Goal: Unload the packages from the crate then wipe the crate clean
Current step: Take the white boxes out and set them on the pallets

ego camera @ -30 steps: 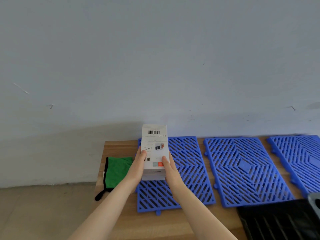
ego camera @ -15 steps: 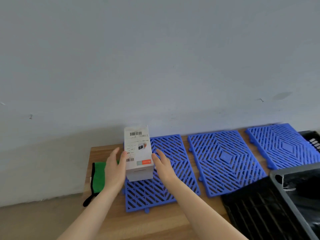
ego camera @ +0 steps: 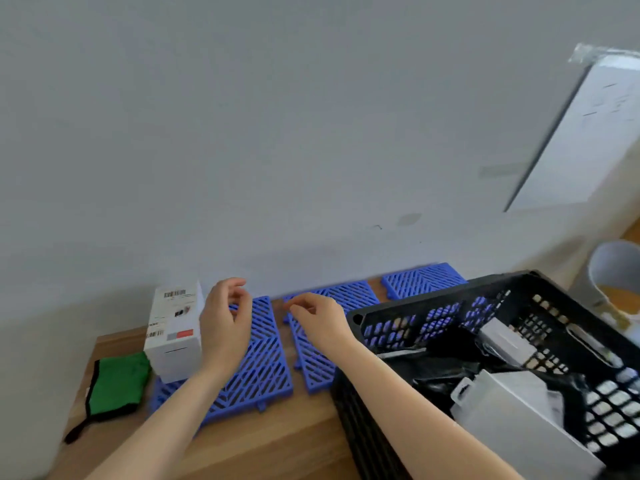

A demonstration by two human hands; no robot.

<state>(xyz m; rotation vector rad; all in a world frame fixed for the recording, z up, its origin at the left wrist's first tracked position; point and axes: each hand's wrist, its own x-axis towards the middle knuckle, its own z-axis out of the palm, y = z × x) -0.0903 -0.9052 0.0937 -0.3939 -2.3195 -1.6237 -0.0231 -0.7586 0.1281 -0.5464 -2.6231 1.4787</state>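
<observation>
A white box (ego camera: 175, 332) with barcode labels stands upright on the left end of the leftmost blue grid mat (ego camera: 258, 368). My left hand (ego camera: 225, 323) hovers just right of the box, fingers loosely curled, holding nothing. My right hand (ego camera: 317, 323) hangs over the second blue mat (ego camera: 313, 358), fingers relaxed and empty. The black slatted crate (ego camera: 433, 299) sits at the right and holds black bags and grey-white packages (ego camera: 519, 403). A green cloth (ego camera: 116, 386) with black trim lies left of the box.
The wooden table (ego camera: 277, 441) stands against a pale wall. A third blue mat (ego camera: 422, 280) lies behind the crate. A white bucket (ego camera: 616, 271) stands at the far right, and a white sheet is taped to the wall above it.
Both hands have let go of the white box, which now stands alone on the mat. My view has swung right, bringing the crate and its contents into sight.
</observation>
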